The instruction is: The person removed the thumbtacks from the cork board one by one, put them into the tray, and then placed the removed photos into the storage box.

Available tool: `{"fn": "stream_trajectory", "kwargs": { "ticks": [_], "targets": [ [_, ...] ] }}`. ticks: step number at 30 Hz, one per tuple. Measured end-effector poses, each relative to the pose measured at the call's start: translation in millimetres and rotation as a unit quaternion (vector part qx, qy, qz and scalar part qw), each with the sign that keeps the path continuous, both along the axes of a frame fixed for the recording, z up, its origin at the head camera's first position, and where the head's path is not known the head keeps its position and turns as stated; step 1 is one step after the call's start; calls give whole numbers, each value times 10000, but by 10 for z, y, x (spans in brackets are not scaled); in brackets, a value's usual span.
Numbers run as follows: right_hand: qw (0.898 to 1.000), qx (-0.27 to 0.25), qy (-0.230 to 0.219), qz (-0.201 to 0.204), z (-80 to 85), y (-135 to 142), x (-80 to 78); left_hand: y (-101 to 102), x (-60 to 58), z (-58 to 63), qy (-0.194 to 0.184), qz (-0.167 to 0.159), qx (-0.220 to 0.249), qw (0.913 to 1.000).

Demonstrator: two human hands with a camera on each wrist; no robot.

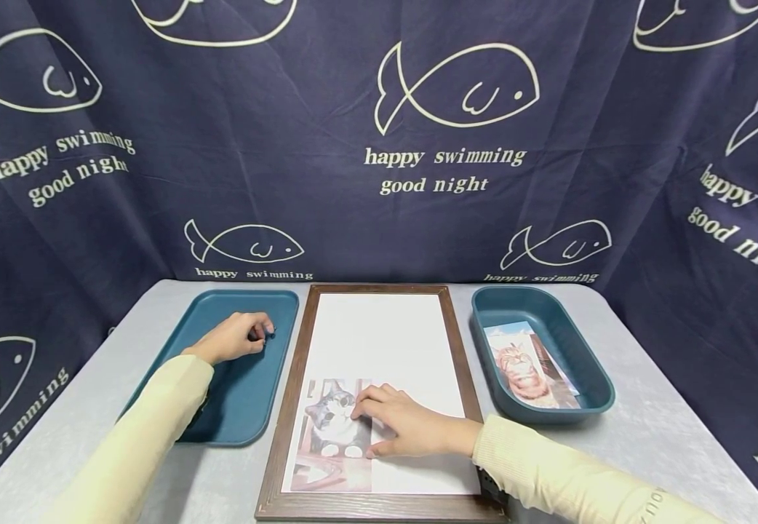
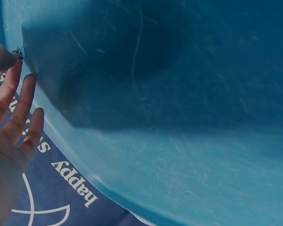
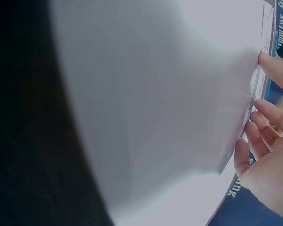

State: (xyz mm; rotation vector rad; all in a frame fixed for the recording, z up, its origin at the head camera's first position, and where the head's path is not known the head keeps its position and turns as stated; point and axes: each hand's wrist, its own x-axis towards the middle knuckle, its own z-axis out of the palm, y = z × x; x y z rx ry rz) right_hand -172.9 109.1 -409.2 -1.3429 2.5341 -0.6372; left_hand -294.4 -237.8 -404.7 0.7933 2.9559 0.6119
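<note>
Over the blue tray (image 1: 241, 407), my left hand (image 1: 240, 336) pinches a tiny dark pushpin (image 2: 19, 53) between thumb and index finger; a thin point shows on it in the left wrist view. A wood-framed white board (image 1: 385, 335) lies in the middle. On its lower left is a picture of a grey and white cat (image 1: 336, 418). My right hand (image 1: 412, 422) rests with spread, lightly bent fingers on the picture's right edge, pressing it to the board. In the right wrist view, those fingertips (image 3: 260, 59) touch the flat surface.
A deep blue bin (image 1: 569, 342) stands to the right of the board with several pictures inside, an orange cat picture (image 1: 519, 367) on top. All stand on a grey table (image 1: 654, 437). A navy curtain (image 1: 326, 145) with fish drawings hangs close behind.
</note>
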Motion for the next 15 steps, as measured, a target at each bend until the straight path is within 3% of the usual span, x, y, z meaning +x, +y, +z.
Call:
{"fn": "stream_trajectory", "kwargs": {
  "ticks": [15],
  "targets": [
    [9999, 43, 94, -72, -7, -3, -1, 21, 27, 1, 184, 19, -12, 9998]
  ]
}}
